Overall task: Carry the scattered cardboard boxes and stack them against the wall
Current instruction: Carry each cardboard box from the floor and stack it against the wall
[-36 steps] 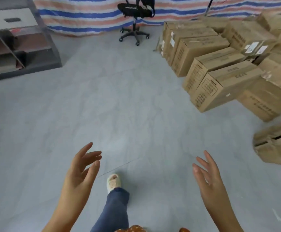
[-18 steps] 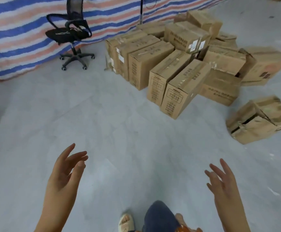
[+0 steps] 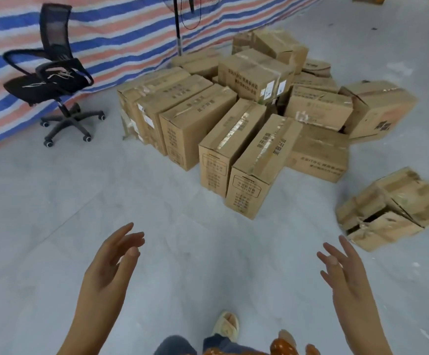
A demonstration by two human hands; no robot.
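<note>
Nearest, the left hand (image 3: 108,272) and right hand (image 3: 346,275) are both empty, fingers spread, palms facing each other, probably ready to take a box by its sides. Further, the cardboard boxes (image 3: 249,139) lie piled on the grey floor (image 3: 80,206) near the striped tarpaulin (image 3: 121,34); one crushed box (image 3: 392,208) lies apart.

Head-worn wide-angle view, looking forward and down across a pale grey floor (image 3: 106,201).

The one camera sits above the person's own raised left hand (image 3: 106,267) and right hand (image 3: 346,275), which fill the near bottom edge with a beige slipper (image 3: 225,326) below them. It faces a pile of brown cardboard boxes (image 3: 246,129) in the middle distance, with a black mesh swivel chair (image 3: 52,80) and a blue, red and white striped tarpaulin (image 3: 121,29) farther back.
</note>
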